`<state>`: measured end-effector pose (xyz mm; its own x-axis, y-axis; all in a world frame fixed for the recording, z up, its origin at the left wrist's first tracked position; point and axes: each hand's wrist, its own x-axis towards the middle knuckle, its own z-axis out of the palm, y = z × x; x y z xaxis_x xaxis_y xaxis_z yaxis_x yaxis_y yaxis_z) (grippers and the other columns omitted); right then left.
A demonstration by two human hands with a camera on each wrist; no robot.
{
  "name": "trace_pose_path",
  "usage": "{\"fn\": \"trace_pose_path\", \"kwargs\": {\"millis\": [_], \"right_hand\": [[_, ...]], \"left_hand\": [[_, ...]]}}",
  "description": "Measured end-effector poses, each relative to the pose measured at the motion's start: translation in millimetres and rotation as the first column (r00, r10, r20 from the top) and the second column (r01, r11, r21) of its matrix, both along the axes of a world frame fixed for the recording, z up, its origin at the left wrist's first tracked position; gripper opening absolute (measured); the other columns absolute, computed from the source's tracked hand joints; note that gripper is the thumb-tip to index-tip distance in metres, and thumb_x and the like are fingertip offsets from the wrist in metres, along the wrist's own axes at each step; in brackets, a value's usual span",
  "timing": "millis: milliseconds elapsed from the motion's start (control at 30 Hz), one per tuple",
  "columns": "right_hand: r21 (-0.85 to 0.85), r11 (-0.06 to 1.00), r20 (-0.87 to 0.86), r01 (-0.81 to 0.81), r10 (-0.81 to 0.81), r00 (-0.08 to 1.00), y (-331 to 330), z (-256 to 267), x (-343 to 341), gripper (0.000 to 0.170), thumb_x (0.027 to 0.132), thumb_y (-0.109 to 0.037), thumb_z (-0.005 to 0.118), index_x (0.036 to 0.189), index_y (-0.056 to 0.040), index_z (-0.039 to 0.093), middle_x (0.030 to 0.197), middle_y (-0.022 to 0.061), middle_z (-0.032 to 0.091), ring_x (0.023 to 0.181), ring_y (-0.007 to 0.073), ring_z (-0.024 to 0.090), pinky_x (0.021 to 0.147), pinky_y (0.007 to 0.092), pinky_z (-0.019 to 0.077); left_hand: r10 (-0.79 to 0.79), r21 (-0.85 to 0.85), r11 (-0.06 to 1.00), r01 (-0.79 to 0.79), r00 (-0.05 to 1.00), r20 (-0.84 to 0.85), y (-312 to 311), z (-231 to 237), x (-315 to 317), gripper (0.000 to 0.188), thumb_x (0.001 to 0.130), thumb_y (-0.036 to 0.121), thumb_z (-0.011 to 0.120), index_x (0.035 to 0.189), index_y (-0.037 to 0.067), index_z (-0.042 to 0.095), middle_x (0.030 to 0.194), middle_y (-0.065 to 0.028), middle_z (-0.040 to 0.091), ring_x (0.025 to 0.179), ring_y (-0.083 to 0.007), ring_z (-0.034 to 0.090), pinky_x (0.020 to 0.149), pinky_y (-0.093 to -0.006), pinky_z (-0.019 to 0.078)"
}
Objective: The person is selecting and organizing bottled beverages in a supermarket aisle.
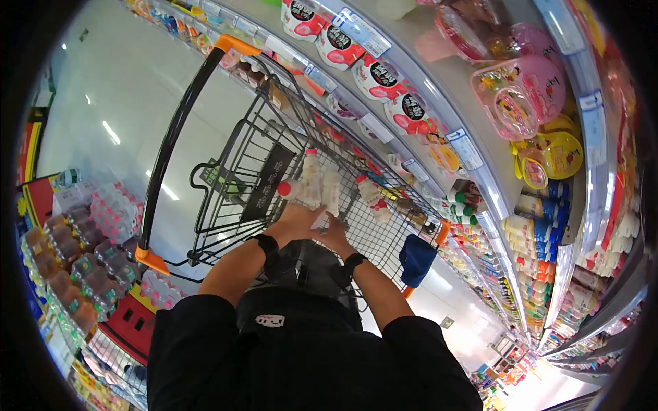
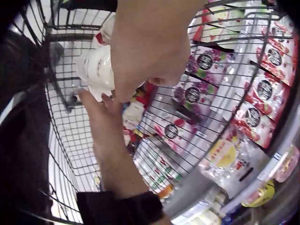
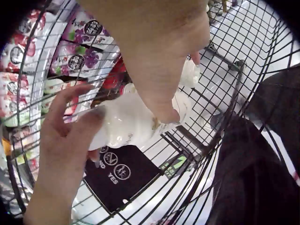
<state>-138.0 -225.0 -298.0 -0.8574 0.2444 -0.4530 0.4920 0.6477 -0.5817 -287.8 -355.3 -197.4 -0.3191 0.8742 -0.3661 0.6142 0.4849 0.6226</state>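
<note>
Both hands meet around a pale plastic bottle (image 3: 129, 119) inside a black wire shopping cart (image 1: 373, 229). My left hand (image 1: 298, 222) grips the bottle, its fingers mostly hidden in the left wrist view. Opposite it, my right hand (image 1: 334, 234) holds the same bottle; in the right wrist view its thumb curls against the side. Just beyond the hands lie a bottle with a red cap (image 1: 312, 171) and another red-capped bottle (image 1: 293, 190). Farther right in the basket rests a bottle with a red label (image 1: 372, 198).
Shelves of pouches (image 1: 380, 77) run along the right, close beside the cart. A pink packaged item (image 1: 521, 96) sits higher up. The cart's handle (image 1: 181, 130) is at left. Shrink-wrapped bottle packs (image 1: 75, 267) are stacked at lower left. A dark blue object (image 1: 417, 260) hangs on the basket's side.
</note>
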Motion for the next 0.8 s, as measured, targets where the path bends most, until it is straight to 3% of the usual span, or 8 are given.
{"fn": "trace_pose_path", "kwargs": {"millis": [133,367,467,500,633,733,767,800], "right_hand": [[-0.093,0.994,-0.277,0.057,-0.081,0.957,26,44,5,0.071,0.054,-0.025,0.081,0.116,-0.0065,0.052,0.107,0.0143,0.060,0.097,0.0328,0.059,0.085,0.0400,0.0463],[-0.102,0.988,-0.434,0.114,-0.147,0.889,68,167,40,0.064,0.054,-0.022,0.082,0.110,-0.0036,0.057,0.101,0.0116,0.064,0.091,0.0277,0.062,0.081,0.0365,0.0488],[-0.299,0.931,-0.427,0.208,-0.325,0.844,83,213,77,0.061,0.054,-0.022,0.083,0.107,-0.0024,0.059,0.098,0.0105,0.065,0.088,0.0255,0.064,0.079,0.0350,0.0498],[-0.480,0.834,-0.392,0.270,-0.480,0.785,83,224,94,0.052,0.056,-0.018,0.081,0.102,-0.0007,0.062,0.096,0.0102,0.066,0.090,0.0207,0.064,0.081,0.0326,0.0493],[-0.538,0.834,-0.444,0.123,-0.404,0.800,94,296,166,0.056,0.058,-0.015,0.077,0.108,0.0012,0.058,0.101,0.0110,0.065,0.093,0.0190,0.062,0.084,0.0321,0.0479],[-0.712,0.701,-0.513,-0.024,-0.497,0.700,91,328,222,0.066,0.059,-0.019,0.076,0.116,0.0021,0.052,0.108,0.0120,0.061,0.098,0.0202,0.060,0.086,0.0337,0.0467],[-0.759,0.650,-0.480,-0.039,-0.517,0.709,88,346,239,0.073,0.060,-0.023,0.075,0.122,0.0026,0.046,0.112,0.0128,0.058,0.101,0.0218,0.058,0.088,0.0353,0.0455],[-0.776,0.628,-0.476,-0.054,-0.528,0.703,87,359,255,0.074,0.061,-0.025,0.075,0.123,0.0025,0.045,0.113,0.0127,0.058,0.101,0.0216,0.058,0.088,0.0352,0.0455]], "left_hand": [[0.039,0.476,0.879,-0.004,0.997,-0.065,29,25,14,0.067,0.062,0.041,0.067,0.123,0.017,0.053,0.068,-0.0113,0.062,0.060,-0.0300,0.062,0.056,-0.0409,0.0478],[-0.103,0.455,0.872,0.182,0.976,-0.194,101,178,37,0.067,0.063,0.039,0.067,0.123,0.016,0.049,0.073,-0.0149,0.063,0.065,-0.0312,0.062,0.058,-0.0397,0.0492],[-0.044,0.505,0.860,0.070,0.997,-0.064,121,225,63,0.067,0.065,0.039,0.066,0.124,0.013,0.046,0.076,-0.0171,0.063,0.067,-0.0320,0.063,0.057,-0.0414,0.0485],[-0.005,0.694,0.720,0.002,1.000,0.003,128,227,76,0.067,0.065,0.032,0.070,0.124,0.011,0.046,0.067,-0.0130,0.058,0.058,-0.0264,0.059,0.053,-0.0368,0.0453],[-0.125,0.724,0.667,-0.174,0.933,0.339,137,282,132,0.074,0.061,0.015,0.075,0.127,0.011,0.044,0.063,0.0008,0.037,0.056,-0.0106,0.038,0.050,-0.0251,0.0326],[-0.234,0.764,0.623,-0.166,0.893,0.385,146,305,180,0.075,0.061,0.014,0.075,0.128,0.011,0.043,0.069,0.0026,0.038,0.058,-0.0095,0.037,0.050,-0.0253,0.0318],[-0.252,0.710,0.695,-0.113,0.887,0.387,145,318,196,0.072,0.067,0.016,0.076,0.129,0.007,0.041,0.084,-0.0024,0.056,0.077,-0.0131,0.055,0.066,-0.0286,0.0441],[-0.339,0.747,0.642,-0.173,0.810,0.478,151,318,216,0.073,0.067,0.018,0.076,0.130,0.006,0.040,0.093,-0.0036,0.056,0.086,-0.0141,0.054,0.073,-0.0294,0.0435]]}}
